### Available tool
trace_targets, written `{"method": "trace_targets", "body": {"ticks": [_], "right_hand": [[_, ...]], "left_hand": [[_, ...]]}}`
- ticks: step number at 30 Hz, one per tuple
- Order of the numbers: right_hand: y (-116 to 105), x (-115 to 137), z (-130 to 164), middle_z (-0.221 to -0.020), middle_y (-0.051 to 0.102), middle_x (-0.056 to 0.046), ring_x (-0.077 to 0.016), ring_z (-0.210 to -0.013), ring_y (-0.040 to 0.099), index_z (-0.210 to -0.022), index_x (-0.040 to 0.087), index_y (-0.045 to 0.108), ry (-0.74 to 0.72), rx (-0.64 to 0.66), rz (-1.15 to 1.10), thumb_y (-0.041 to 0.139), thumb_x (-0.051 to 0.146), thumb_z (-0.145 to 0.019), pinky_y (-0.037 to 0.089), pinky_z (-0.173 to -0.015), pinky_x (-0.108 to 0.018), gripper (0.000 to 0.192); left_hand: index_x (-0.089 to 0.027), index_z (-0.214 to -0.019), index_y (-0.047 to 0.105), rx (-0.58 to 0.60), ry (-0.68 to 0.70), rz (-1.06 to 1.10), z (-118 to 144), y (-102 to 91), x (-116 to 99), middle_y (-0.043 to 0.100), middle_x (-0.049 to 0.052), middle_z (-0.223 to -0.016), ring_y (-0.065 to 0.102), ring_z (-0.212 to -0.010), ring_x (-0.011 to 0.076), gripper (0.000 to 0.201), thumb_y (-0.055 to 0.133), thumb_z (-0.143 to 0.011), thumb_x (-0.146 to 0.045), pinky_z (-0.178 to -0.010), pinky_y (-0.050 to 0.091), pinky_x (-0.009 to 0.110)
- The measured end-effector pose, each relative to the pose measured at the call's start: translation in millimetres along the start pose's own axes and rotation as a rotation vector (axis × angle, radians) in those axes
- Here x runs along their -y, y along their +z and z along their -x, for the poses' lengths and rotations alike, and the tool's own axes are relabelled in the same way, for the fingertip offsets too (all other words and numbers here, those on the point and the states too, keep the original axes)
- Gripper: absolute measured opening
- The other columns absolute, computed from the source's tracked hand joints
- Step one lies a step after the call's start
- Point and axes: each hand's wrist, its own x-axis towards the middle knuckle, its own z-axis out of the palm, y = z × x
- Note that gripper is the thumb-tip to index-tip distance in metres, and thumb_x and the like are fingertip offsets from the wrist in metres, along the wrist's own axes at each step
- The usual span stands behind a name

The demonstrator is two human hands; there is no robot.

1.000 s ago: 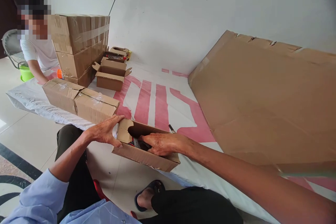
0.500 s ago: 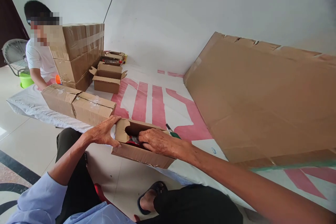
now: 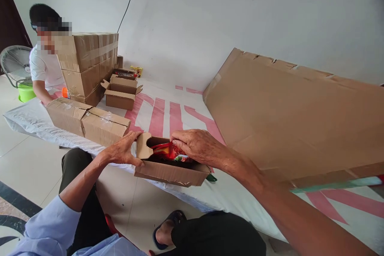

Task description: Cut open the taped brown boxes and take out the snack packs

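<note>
A small open cardboard box [image 3: 168,173] sits at the near edge of a white and red sheet [image 3: 168,116]. My left hand [image 3: 123,151] grips the box's left end by its flap. Over the box opening, my right hand [image 3: 196,145] pinches a red and yellow packet [image 3: 165,150] that sticks up out of the box. More coloured packets lie inside, mostly hidden. A green item [image 3: 211,177] peeks out behind the box's right corner.
Two taped boxes [image 3: 87,120] lie to the left on the sheet. Behind them stand stacked taped boxes [image 3: 88,64] and open boxes [image 3: 120,94]. Another person [image 3: 45,68] sits at far left beside a fan [image 3: 13,64]. A large flat cardboard sheet [image 3: 294,116] leans at right.
My right hand was down inside the box; it has risen with a red packet pinched in its fingers. The box has shifted slightly. My left hand keeps its hold.
</note>
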Motion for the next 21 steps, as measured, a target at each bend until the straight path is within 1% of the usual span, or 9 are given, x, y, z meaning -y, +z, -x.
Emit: {"method": "trace_targets", "body": {"ticks": [5, 7, 9, 11, 13, 15, 17, 19, 21], "right_hand": [[3, -2, -5, -0.083, 0.071, -0.005, -0.0210, -0.073, 0.057, -0.087, 0.025, 0.064, 0.085, 0.078, 0.037, 0.041, 0.027, -0.103, 0.032, -0.068, -0.033, 0.028], [4, -10, -3, -0.079, 0.068, -0.004, -0.0202, -0.071, 0.055, -0.083, 0.025, 0.061, 0.098, 0.061, -0.019, 0.041, 0.027, -0.101, 0.033, -0.068, -0.033, 0.027], [2, -20, 0, -0.076, 0.065, -0.003, -0.0193, -0.069, 0.054, -0.082, 0.025, 0.059, 0.116, -0.022, -0.165, 0.042, 0.031, -0.101, 0.036, -0.067, -0.032, 0.026], [-3, -31, 6, -0.074, 0.063, -0.001, -0.0185, -0.068, 0.055, -0.082, 0.025, 0.059, 0.143, -0.139, -0.387, 0.045, 0.041, -0.101, 0.041, -0.066, -0.031, 0.028], [-10, -41, 11, -0.075, 0.065, -0.001, -0.0181, -0.068, 0.057, -0.085, 0.025, 0.061, 0.166, -0.254, -0.614, 0.052, 0.053, -0.098, 0.046, -0.065, -0.031, 0.033], [-15, -46, 14, -0.078, 0.067, -0.001, -0.0179, -0.069, 0.060, -0.088, 0.024, 0.064, 0.183, -0.358, -0.747, 0.060, 0.061, -0.093, 0.048, -0.064, -0.031, 0.038], [-18, -47, 15, -0.078, 0.067, -0.001, -0.0173, -0.068, 0.060, -0.089, 0.024, 0.067, 0.192, -0.445, -0.784, 0.065, 0.064, -0.090, 0.050, -0.062, -0.030, 0.040], [-17, -45, 14, -0.074, 0.065, 0.000, -0.0159, -0.065, 0.057, -0.089, 0.024, 0.068, 0.199, -0.518, -0.765, 0.066, 0.062, -0.089, 0.048, -0.059, -0.029, 0.038], [-14, -42, 12, -0.072, 0.065, 0.001, -0.0150, -0.062, 0.054, -0.089, 0.024, 0.069, 0.213, -0.582, -0.749, 0.066, 0.060, -0.089, 0.046, -0.056, -0.027, 0.036]], "left_hand": [[-0.022, -0.160, 0.047, -0.020, 0.023, -0.055, -6, -0.2, -1, 0.059, 0.016, -0.145, 0.060, -0.134, 0.0404, 0.108, 0.094, -0.064, -0.041, -0.111, 0.053, 0.058], [-0.020, -0.160, 0.046, -0.008, -0.010, -0.066, -6, 0.6, 2, 0.060, 0.016, -0.143, 0.060, -0.134, 0.0413, 0.111, 0.095, -0.063, -0.042, -0.112, 0.052, 0.059], [-0.018, -0.162, 0.045, 0.005, -0.048, -0.056, -4, 1.6, 8, 0.061, 0.018, -0.144, 0.060, -0.136, 0.0423, 0.114, 0.095, -0.063, -0.043, -0.114, 0.050, 0.059], [-0.019, -0.166, 0.041, -0.012, -0.071, -0.006, -2, 2.2, 15, 0.060, 0.019, -0.149, 0.059, -0.139, 0.0429, 0.120, 0.097, -0.062, -0.043, -0.116, 0.049, 0.059], [-0.021, -0.170, 0.035, -0.040, -0.073, 0.053, 0, 2.5, 20, 0.057, 0.020, -0.156, 0.057, -0.142, 0.0432, 0.128, 0.099, -0.061, -0.047, -0.118, 0.048, 0.059], [-0.021, -0.172, 0.031, -0.052, -0.070, 0.064, 1, 2.5, 22, 0.054, 0.022, -0.161, 0.055, -0.145, 0.0443, 0.134, 0.100, -0.061, -0.051, -0.120, 0.047, 0.060], [-0.021, -0.172, 0.031, -0.062, -0.058, 0.028, 1, 2.4, 18, 0.052, 0.022, -0.162, 0.052, -0.148, 0.0458, 0.135, 0.100, -0.061, -0.055, -0.122, 0.045, 0.062], [-0.022, -0.169, 0.037, -0.111, -0.032, -0.021, 2, 2.3, 11, 0.053, 0.022, -0.162, 0.050, -0.150, 0.0465, 0.131, 0.101, -0.060, -0.056, -0.124, 0.044, 0.062], [-0.021, -0.163, 0.048, -0.222, -0.006, -0.074, 2, 2.2, 0, 0.056, 0.021, -0.160, 0.051, -0.150, 0.0453, 0.113, 0.098, -0.067, -0.054, -0.124, 0.044, 0.060]]}}
